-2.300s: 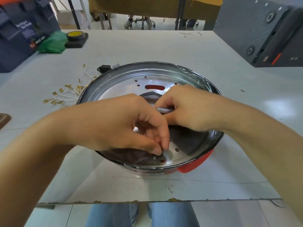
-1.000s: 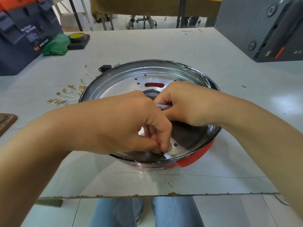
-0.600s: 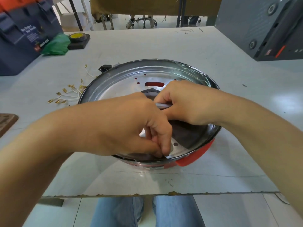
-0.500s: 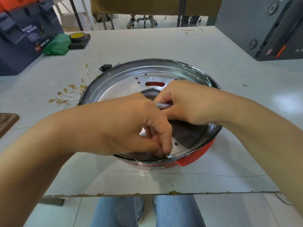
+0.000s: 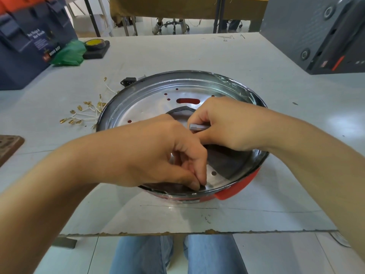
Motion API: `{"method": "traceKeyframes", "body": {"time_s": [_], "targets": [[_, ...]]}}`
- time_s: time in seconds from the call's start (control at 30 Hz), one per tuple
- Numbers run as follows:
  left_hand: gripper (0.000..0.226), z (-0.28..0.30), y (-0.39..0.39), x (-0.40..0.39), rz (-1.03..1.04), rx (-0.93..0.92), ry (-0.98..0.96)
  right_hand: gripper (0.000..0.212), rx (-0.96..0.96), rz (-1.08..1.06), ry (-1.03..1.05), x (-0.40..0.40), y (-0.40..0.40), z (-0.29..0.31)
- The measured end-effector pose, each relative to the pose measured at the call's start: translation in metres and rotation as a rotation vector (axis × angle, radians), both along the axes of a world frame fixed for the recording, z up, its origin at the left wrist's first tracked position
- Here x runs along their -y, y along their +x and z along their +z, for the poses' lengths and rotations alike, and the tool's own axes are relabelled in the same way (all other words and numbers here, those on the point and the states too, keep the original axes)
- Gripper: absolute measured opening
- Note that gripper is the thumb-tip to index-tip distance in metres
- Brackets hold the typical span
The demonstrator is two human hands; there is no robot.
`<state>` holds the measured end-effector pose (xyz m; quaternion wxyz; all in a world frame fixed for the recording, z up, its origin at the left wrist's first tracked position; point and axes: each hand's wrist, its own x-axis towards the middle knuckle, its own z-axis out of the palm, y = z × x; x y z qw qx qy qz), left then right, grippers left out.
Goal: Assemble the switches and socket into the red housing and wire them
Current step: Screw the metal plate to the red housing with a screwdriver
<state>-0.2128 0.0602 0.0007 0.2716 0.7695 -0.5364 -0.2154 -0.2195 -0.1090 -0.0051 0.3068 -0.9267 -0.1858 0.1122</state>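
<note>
**Hands working inside the housing at the near rim**

Surroundings: The round red housing with a shiny metal inner pan sits open side up on the grey bench, close to its near edge. Left of it lies a bundle of white wires with brass crimp terminals, and just beyond the far-left rim a small black socket part rests on the bench. Further left stand a dark blue tool box, a crumpled green bag and a black block with a yellow round top. A dark grey case occupies the far right corner. Both forearms cross over the pan and hide much of its floor, including part of the dark grey sheet lying in it.

Hands: The left hand has its fingertips pinched together at the near inner rim; what it pinches is too small to identify. The right hand grips a short grey metal bar.

Change: Compared with half a second earlier, both hands hold nearly the same positions; the left fingertips remain at the near rim.

Orientation: The grey bar lies roughly level, long axis left to right, free end pointing left.
</note>
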Motion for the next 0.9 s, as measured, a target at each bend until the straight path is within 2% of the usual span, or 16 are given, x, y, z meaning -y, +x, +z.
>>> {"method": "traceKeyframes", "body": {"time_s": [0.27, 0.47, 0.7, 0.9], "targets": [[0.008, 0.000, 0.001, -0.003, 0.040, -0.041, 0.026, 0.051, -0.024, -0.076, -0.026, -0.001, -0.002, 0.001], [0.013, 0.006, 0.006, -0.002, 0.071, -0.010, 0.085, 0.034, 0.007, -0.190, -0.094, 0.001, -0.007, 0.002], [0.014, 0.009, 0.015, -0.007, 0.060, -0.053, 0.149, 0.039, -0.045, -0.228, -0.215, -0.006, -0.009, 0.009], [0.014, 0.013, 0.024, -0.019, 0.099, -0.027, 0.191, 0.047, -0.019, -0.299, -0.198, -0.015, -0.007, 0.005]]}}
